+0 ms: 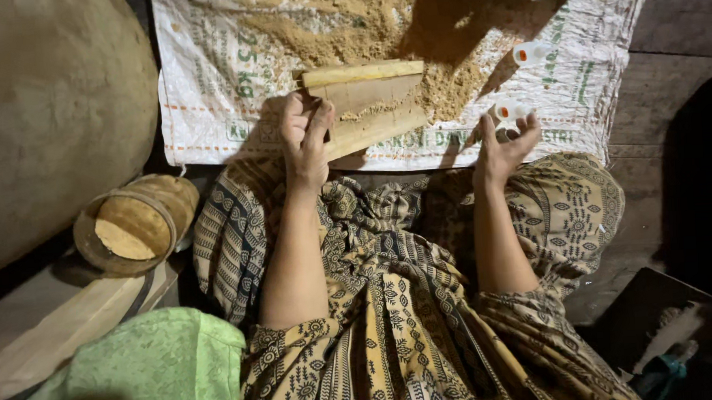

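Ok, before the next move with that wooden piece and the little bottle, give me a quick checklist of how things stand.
1. Left hand grip on the wooden piece: ok, fingers wrap its near end.
2. Wooden piece resting on the woven sack: ok.
3. Right hand holding the small white bottle: ok, at the fingertips.
4. Bottle cap on or off: cannot tell.
5. Second white bottle clear of the hands: ok, lying on the sack.
6. Sawdust off the wooden piece: not ok, some lies along it.
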